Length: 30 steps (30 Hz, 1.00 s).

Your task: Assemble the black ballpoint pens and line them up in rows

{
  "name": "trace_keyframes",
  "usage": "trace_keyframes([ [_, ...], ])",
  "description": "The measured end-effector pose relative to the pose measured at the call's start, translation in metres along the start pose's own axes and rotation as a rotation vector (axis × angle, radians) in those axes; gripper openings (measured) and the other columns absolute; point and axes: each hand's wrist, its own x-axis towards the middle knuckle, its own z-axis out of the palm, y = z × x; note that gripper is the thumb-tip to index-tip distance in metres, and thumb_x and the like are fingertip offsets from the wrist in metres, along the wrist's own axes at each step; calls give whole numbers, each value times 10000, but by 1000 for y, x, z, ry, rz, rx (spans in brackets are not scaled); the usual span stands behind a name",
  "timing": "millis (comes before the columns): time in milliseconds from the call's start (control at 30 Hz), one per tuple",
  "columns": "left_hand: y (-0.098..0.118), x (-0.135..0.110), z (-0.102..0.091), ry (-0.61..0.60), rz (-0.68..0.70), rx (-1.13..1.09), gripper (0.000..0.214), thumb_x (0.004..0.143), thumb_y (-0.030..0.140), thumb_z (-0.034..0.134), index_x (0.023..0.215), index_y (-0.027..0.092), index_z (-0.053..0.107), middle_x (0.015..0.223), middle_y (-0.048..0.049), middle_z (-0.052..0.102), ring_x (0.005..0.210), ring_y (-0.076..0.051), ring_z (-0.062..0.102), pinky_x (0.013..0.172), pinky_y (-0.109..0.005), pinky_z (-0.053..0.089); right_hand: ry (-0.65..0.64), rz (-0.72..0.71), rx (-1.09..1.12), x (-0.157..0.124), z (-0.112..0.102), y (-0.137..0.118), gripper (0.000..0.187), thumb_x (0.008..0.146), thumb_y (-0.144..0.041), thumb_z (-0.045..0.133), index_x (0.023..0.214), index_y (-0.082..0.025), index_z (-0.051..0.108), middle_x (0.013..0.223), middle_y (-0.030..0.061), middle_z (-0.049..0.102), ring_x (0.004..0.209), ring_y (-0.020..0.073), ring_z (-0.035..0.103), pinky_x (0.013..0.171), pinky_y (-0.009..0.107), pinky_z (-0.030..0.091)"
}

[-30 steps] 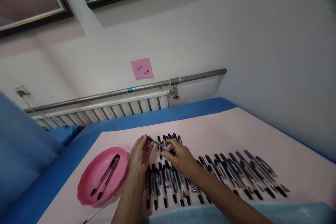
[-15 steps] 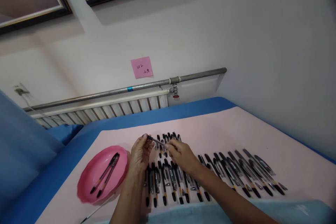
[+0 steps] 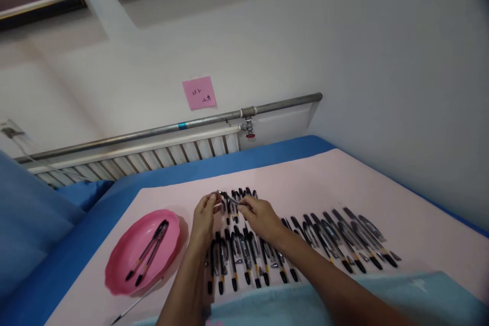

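1. So the pen (image 3: 231, 198) I've got is up in the air over the pink sheet (image 3: 305, 183), between both hands, slanting down to the right on my feed.
2. Looks-wise: a slim thing, black near the left end with a silvery glint right at the tip, then a greyish stretch towards the right. Too small and blurry for me to read any print.
3. My left hand (image 3: 204, 213) is pinching that left end with the fingertips, other fingers curled in.
4. My right hand (image 3: 260, 218) has fingers closed around the other end, so that bit's hidden.
5. Just below sits a near row of pens (image 3: 231, 260): black ends, see-through barrels, orange bands. Small silvery bits (image 3: 274, 266) lie among them.
6. More of the same in the right-hand batch (image 3: 324, 233) and the far cluster (image 3: 248, 192).
7. Two bowl pens (image 3: 152, 253) lean side by side in the pink bowl (image 3: 116, 257).
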Motion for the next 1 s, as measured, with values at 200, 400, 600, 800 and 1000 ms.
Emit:
trace_keyframes([
  [200, -15, 5, 1, -121, 217, 823, 226, 758, 169, 453, 866, 184, 650, 1112, -90, 581, 1090, -213, 464, 958, -369, 300, 84, 13, 6, 4, -6, 4, 164, 795, -285, 450, 746, -186, 571, 596, -16, 575, 570, 118, 520, 551, 211, 358],
  [400, -13, 2, 0, -80, 79, 810, 85, 686, 140, 540, 654, 179, 609, 817, -91, 597, 972, -250, 510, 906, -379, 300, 69, 1, 1, 3, -7, 0, 172, 798, -299, 454, 740, -184, 569, 560, -23, 549, 532, 113, 498, 526, 211, 354],
  [600, -9, 6, -15, 101, -84, 480, 171, 599, 39, 601, 662, 192, 559, 592, -20, 511, 852, -230, 559, 793, -342, 383, 47, -7, -13, 2, -7, 1, 164, 804, -286, 449, 767, -183, 571, 601, -12, 565, 566, 119, 506, 537, 215, 349],
  [800, 12, 10, -25, 62, -215, -100, 102, 715, 54, 548, 772, 128, 590, 670, -49, 608, 647, -116, 595, 699, -270, 478, -36, -79, -34, -1, -1, -2, 158, 805, -261, 447, 765, -184, 579, 626, -11, 572, 593, 122, 511, 549, 213, 341],
  [1000, 21, 11, -23, 72, -454, -714, 89, 750, 45, 529, 741, 85, 608, 744, -94, 650, 698, -131, 621, 654, -239, 518, -88, -78, -47, -4, 2, -7, 160, 802, -261, 453, 751, -179, 580, 596, -16, 554, 575, 122, 501, 540, 212, 327],
])
